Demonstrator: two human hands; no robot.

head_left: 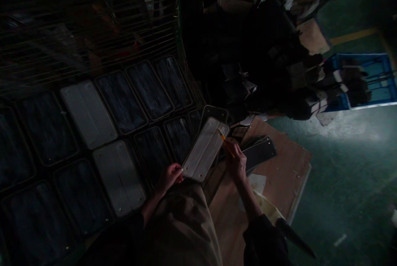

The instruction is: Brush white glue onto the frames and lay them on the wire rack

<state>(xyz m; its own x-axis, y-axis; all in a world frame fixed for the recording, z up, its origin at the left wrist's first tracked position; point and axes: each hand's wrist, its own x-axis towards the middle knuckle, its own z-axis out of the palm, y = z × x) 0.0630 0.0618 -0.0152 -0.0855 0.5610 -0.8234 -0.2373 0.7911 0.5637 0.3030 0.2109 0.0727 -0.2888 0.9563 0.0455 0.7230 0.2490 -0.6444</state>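
Observation:
A pale grey rectangular panel (203,150) with rounded corners and small holes near its ends lies tilted above my lap. My left hand (172,175) pinches its lower left corner between thumb and fingers. In my right hand (236,159) is a thin brush with an orange-yellow handle (228,144); its tip touches the panel near the upper right corner. Behind the panel's top end shows a dark panel (220,113) of similar shape. More dark panels (259,154) lie stacked on the wooden board, right of my right hand.
Rows of dark, wet-looking panels (120,101) and two pale ones (89,113) cover the left side. A wire rack (149,38) stands behind them. On the right are a wooden board (279,175), dark bundles (304,88) and a blue crate (383,102) on the green floor.

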